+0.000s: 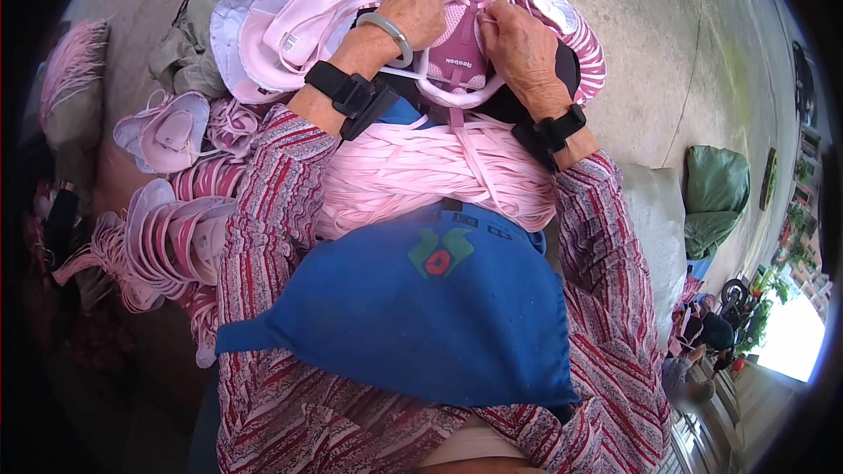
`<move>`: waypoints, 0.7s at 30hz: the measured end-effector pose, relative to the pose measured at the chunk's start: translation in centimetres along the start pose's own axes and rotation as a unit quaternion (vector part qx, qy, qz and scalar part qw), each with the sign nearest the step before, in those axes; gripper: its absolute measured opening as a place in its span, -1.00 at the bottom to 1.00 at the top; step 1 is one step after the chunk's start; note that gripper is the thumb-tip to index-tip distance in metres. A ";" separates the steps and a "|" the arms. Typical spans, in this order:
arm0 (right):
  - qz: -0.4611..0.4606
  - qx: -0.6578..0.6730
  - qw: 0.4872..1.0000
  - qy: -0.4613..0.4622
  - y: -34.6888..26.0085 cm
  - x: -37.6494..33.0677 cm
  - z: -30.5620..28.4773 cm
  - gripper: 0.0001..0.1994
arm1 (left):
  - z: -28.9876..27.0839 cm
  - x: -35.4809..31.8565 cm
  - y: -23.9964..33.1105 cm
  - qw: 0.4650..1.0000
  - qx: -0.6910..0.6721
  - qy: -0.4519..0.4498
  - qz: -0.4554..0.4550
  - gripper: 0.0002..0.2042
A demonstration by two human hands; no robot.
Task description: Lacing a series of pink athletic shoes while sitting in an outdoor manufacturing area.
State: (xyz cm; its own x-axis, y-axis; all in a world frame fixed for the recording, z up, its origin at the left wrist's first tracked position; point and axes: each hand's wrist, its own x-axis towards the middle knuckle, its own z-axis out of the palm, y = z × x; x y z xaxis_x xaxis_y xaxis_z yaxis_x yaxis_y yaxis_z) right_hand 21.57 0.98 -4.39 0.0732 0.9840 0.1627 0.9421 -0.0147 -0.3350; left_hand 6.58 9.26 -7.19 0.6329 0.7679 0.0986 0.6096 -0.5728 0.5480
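Note:
A pink and mauve shoe upper [463, 39] lies in front of me, its tongue and toe toward my hands, on dark cloth over my knees. My left hand [417, 13] pinches a pale pink shoelace [479, 3] at the left side of the lace holes. On the other side, my right hand [527, 48] is closed with thumb and forefinger on the lace, its back turned up to me. The fingertips are partly hidden. Across my lap rests a thick bundle of pale pink laces [421, 167], above a blue apron [421, 316].
Stacked pink shoe uppers [184, 233] stand to my left, with a larger laced upper [294, 26] at the far left of my hands. More striped uppers [575, 31] are beyond my right hand. A green sack [716, 197] sits on the concrete floor [650, 44] at right.

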 end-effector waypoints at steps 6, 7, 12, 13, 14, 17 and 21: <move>0.007 0.083 0.997 0.000 -1.0 -0.4 -0.4 -0.80 | 0.3 -0.4 -0.4 0.998 -0.045 -0.024 -0.031 -0.71; -0.008 0.056 0.998 -0.001 -1.4 -0.3 -0.4 -0.79 | 0.3 -0.5 -0.2 0.998 -0.053 0.016 -0.031 -0.72; 0.021 -0.043 0.998 -0.049 -2.4 1.2 0.3 -0.72 | 0.5 -0.7 0.7 0.991 -0.096 0.065 -0.072 -0.82; 0.029 -0.033 0.999 -0.030 -2.4 1.5 0.6 -0.70 | 0.5 -0.7 0.8 0.993 -0.084 0.063 -0.062 -0.81; 0.020 -0.035 0.999 -0.018 -2.2 1.6 0.8 -0.70 | 0.5 -0.7 0.9 0.995 -0.067 0.046 -0.064 -0.81; 0.032 -0.038 0.998 -0.025 -1.9 1.9 1.0 -0.72 | 0.2 -0.5 0.9 0.994 -0.076 0.039 -0.071 -0.77; 0.028 -0.011 0.999 -0.029 -2.2 1.4 0.7 -0.73 | -0.2 -0.4 0.1 0.985 -0.130 -0.006 -0.113 -0.74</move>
State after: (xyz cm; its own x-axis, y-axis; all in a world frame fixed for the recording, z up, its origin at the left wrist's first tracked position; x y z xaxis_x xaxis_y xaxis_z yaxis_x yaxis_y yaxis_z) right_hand 19.39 2.55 -4.07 0.1069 0.9901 0.0908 0.9441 -0.0724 -0.3216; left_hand 6.28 8.94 -7.05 0.5021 0.8628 -0.0590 0.5929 -0.2937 0.7498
